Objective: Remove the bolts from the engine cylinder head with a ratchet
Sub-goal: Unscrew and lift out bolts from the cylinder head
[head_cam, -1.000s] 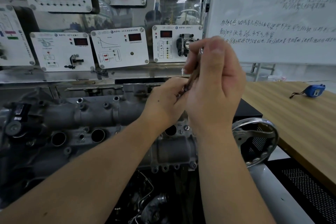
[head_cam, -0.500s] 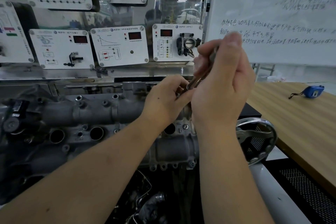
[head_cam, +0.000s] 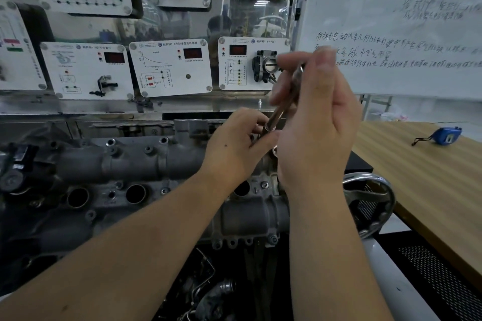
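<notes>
two bare forearms reach in from the bottom edge, no sleeves, gloves, watch or rings showing, ending in the left hand [head_cam: 234, 148] and right hand [head_cam: 315, 128].

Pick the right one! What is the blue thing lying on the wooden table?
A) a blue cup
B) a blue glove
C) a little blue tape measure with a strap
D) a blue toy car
C: the small blue tape measure lies on the wooden table, its dark strap trailing to the left, far from both hands.
</notes>
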Tool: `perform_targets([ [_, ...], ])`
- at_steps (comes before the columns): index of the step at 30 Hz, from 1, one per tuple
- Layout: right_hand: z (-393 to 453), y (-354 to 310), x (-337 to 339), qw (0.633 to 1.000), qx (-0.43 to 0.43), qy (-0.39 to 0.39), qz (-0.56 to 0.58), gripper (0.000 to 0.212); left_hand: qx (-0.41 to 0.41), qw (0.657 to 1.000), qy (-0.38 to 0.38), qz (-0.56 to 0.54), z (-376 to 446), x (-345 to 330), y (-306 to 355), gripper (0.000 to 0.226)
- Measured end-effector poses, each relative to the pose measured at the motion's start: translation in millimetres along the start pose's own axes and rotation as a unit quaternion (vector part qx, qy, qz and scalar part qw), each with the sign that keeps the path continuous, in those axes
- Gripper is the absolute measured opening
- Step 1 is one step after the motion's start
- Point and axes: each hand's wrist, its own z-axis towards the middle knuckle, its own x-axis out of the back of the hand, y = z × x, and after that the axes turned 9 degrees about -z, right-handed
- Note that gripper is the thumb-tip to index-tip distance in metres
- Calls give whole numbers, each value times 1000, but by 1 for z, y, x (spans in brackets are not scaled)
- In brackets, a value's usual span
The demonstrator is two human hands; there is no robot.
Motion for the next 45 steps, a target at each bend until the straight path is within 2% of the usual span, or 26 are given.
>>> perform_targets([
  [3,1,2,2,999,-19,5,44,46,-17,998,5,-54,-4,0,1,35],
  [5,0,3,1,998,-7,-1,57,41,-28,998,3,-48,-6,1,-1,39],
  [9,-1,6,-3,998,21,-20,59,19,-4,997,9,-75,-5,0,1,19],
  [12,-3,5,-3,999,24,12,23,29,29,997,1,-71,-3,-1,2,34],
  [14,-4,2,-3,999,18,30,28,40,46,999,-15,-5,0,-2,1,19],
  [15,-3,0,-3,999,17,36,26,45,43,999,-9,16,1,-2,2,19],
  [17,-3,0,-3,999,32,22,18,43,20,1000,0,4,-1,0,-2,11],
  [20,-3,4,-5,997,55,-14,43,17,-12,999,-4,-35,-5,4,-2,45],
  [22,-5,6,-8,997,67,-16,43,12,11,998,6,-69,-4,3,4,33],
  [24,-7,9,-10,997,75,11,30,16,37,994,20,-99,-2,1,4,22],
  [27,-8,5,-10,994,77,62,37,39,-8,1000,3,6,0,0,1,20],
  [29,-6,4,-7,994,73,65,52,46,-25,1000,-9,-5,-1,1,-1,19],
  [33,-3,9,-4,993,97,40,49,18,-46,999,-18,-22,-7,3,-5,27],
  [35,-2,11,-4,993,100,43,49,12,-35,998,-13,-41,-6,2,-4,24],
  [37,-4,12,-5,992,105,63,25,14,-21,999,-20,-43,-2,-1,-4,13],
  [39,-5,11,-5,992,94,80,-9,24,-12,999,-25,20,3,-3,-2,18],
  [42,-4,6,-5,997,60,35,-13,35,-4,998,-7,57,6,-2,-1,18],
  [45,-3,5,-3,998,59,3,1,32,-12,999,-11,42,0,-1,-6,6],
])
